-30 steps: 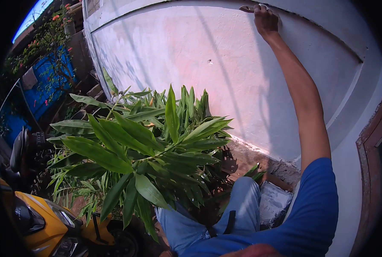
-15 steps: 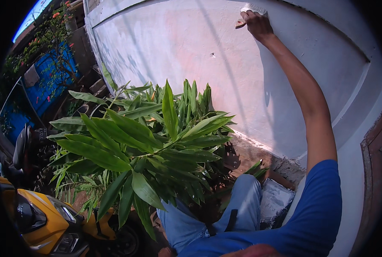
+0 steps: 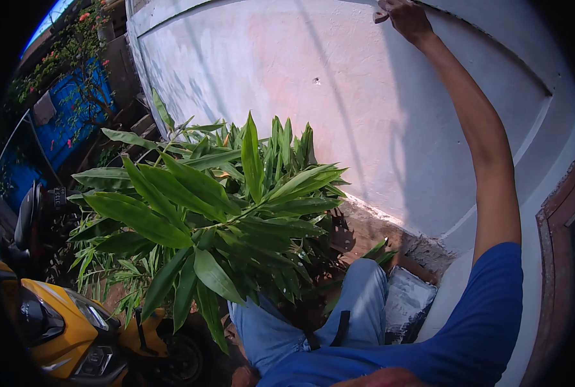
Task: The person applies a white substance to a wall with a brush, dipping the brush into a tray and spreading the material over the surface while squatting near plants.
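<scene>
My right hand is raised against the wall at the upper edge of the view. Its fingers are closed round a paintbrush, whose wooden handle end sticks out on the left. The bristles are mostly hidden or cut off by the top of the picture. Around the hand spreads the pale wall, whitish with pinkish patches and shadow streaks. At the lower edge, left of my jeans, a small brown shape may be part of my left hand; no fingers can be made out there.
A leafy green plant stands between me and the wall. By my right knee lies a paint-smeared tray-like container. A yellow motorbike is at lower left, with a blue sheet beyond. A brown frame edges the right.
My right hand has moved up and to the right along the wall with the paintbrush, partly leaving the top of the view. The whole view has shifted slightly.
</scene>
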Available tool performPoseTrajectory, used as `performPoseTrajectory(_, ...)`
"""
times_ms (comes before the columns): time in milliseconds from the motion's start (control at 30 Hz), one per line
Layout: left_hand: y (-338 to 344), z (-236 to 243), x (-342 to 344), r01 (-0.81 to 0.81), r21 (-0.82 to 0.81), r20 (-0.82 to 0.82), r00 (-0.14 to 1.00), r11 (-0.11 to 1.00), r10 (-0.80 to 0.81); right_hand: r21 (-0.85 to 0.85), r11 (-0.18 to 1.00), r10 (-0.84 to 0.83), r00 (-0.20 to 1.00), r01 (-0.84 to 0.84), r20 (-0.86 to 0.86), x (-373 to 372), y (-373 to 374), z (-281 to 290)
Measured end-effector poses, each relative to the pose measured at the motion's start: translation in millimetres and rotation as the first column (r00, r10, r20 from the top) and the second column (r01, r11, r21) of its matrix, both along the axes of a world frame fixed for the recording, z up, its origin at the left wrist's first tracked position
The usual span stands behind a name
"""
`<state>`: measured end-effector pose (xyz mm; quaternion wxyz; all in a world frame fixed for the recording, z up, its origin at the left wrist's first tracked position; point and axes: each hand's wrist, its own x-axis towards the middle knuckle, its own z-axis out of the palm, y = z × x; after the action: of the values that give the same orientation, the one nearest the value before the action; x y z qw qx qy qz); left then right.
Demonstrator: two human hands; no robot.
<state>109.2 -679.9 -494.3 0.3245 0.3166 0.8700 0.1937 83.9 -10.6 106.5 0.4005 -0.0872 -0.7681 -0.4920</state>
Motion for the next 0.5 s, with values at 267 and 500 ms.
performPoseTrajectory(267,-10.3,2.5,-2.9,0.007,-0.019,-0.025,1.000,1.000,-0.007,-0.292,0.956,0.029,0.987,0.018,0.157,7.0,-22.2,-66.1)
performPoseTrajectory(500,-14.3,-1.4,-0.5,0.041,-0.017,-0.034,0.999,0.999,-0.042,-0.073,0.993,-0.090,0.996,0.088,-0.025,33.4,7.3,-32.2)
